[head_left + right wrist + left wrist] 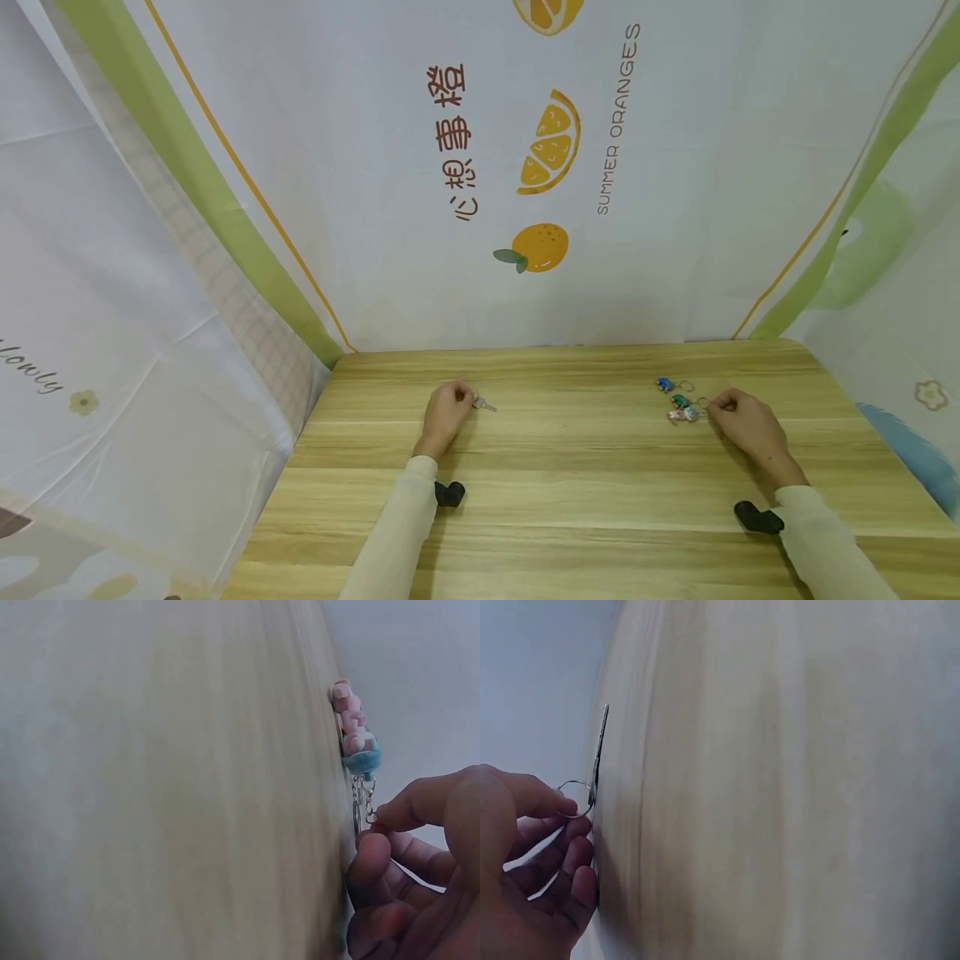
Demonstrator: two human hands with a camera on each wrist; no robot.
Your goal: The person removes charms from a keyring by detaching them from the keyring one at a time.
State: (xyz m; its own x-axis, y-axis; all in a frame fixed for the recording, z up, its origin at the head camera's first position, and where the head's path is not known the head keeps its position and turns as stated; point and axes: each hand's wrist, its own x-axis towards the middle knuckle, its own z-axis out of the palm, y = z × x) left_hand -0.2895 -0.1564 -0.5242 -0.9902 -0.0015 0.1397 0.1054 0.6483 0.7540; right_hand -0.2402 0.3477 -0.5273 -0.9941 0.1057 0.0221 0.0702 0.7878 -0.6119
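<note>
On the table's left side, my left hand (447, 414) pinches a thin metal ring between thumb and fingertips. A silver key (486, 405) hangs from that ring and points right; in the left wrist view the key (598, 754) appears edge-on, close over the wood. Across the table, my right hand (750, 427) pinches the metal chain end of a keychain with a pink and light-blue figurine (678, 415). The right wrist view shows the pink figure (352, 720), its teal base and the short chain (370, 799) running to my fingertips.
Just beyond the figurine lie a green keychain (680, 401) and a blue keychain (665, 384), each with a ring. The wooden table (570, 483) ends at a printed white curtain (375, 208). Black devices are strapped at both wrists.
</note>
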